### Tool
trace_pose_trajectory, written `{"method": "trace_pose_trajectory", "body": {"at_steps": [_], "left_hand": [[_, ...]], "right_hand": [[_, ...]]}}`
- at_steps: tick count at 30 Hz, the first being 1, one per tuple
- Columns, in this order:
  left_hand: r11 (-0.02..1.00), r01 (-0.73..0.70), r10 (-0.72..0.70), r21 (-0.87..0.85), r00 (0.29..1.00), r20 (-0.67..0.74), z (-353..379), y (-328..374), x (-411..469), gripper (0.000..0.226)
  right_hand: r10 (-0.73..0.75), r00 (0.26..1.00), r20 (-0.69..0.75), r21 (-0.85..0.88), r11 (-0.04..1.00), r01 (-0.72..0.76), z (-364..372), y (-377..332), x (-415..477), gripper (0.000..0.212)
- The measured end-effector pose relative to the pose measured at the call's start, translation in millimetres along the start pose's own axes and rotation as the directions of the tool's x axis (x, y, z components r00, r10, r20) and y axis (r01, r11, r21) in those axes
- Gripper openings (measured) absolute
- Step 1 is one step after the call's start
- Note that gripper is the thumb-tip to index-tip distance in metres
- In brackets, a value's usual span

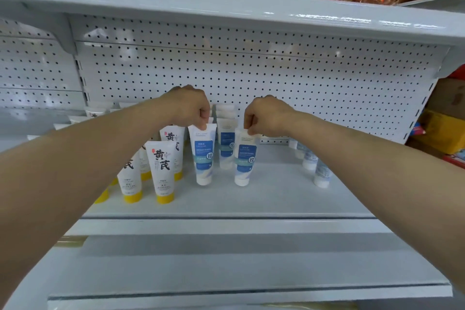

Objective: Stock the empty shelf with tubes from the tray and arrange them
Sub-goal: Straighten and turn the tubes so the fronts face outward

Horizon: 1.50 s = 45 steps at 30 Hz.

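On the white shelf (264, 199) stand white tubes with blue labels. My left hand (190, 106) pinches the top edge of one blue-labelled tube (204, 156), which stands cap-down. My right hand (266, 116) pinches the top of a second blue-labelled tube (245, 158) a little to the right. More blue-labelled tubes (226, 141) stand in a row behind them. To the left stand several white tubes with yellow caps (162, 171). The tray is not in view.
A perforated white back panel (251, 70) closes the shelf at the rear, with another shelf board (226, 10) overhead. More blue-labelled tubes (322, 171) show beyond my right forearm. A lower shelf (226, 272) lies below. Boxes (442, 128) stand at the right.
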<state>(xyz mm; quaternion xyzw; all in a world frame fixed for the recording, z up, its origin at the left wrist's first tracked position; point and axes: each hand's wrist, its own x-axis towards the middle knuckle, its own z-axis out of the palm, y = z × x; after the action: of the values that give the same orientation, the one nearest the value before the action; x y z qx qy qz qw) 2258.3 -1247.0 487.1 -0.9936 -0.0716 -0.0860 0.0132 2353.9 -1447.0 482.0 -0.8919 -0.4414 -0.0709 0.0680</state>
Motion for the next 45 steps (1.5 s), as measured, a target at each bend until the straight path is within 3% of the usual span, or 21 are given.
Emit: {"method": "trace_pose_trajectory", "body": {"at_steps": [13,34,40,45], "left_hand": [[0.997,0.074,-0.075,0.035,0.997,0.036,10,-18,14,0.012],[0.998,-0.013,0.020,-0.059,0.992,0.121,20,-35,32,0.011],[0.995,-0.045,0.061,-0.094,0.982,0.177,19,-39,40,0.019],[0.990,-0.066,0.080,-0.122,0.991,0.111,1,-31,46,0.032]], "right_hand": [[-0.017,1.000,0.024,-0.080,0.997,0.019,12,-34,39,0.012],[0.055,0.989,0.137,-0.029,0.998,-0.052,14,-34,56,0.010],[0.058,0.979,0.193,-0.025,0.998,-0.054,8,-32,56,0.013],[0.100,0.979,0.175,-0.024,0.995,-0.098,-22,-15,43,0.026]]}}
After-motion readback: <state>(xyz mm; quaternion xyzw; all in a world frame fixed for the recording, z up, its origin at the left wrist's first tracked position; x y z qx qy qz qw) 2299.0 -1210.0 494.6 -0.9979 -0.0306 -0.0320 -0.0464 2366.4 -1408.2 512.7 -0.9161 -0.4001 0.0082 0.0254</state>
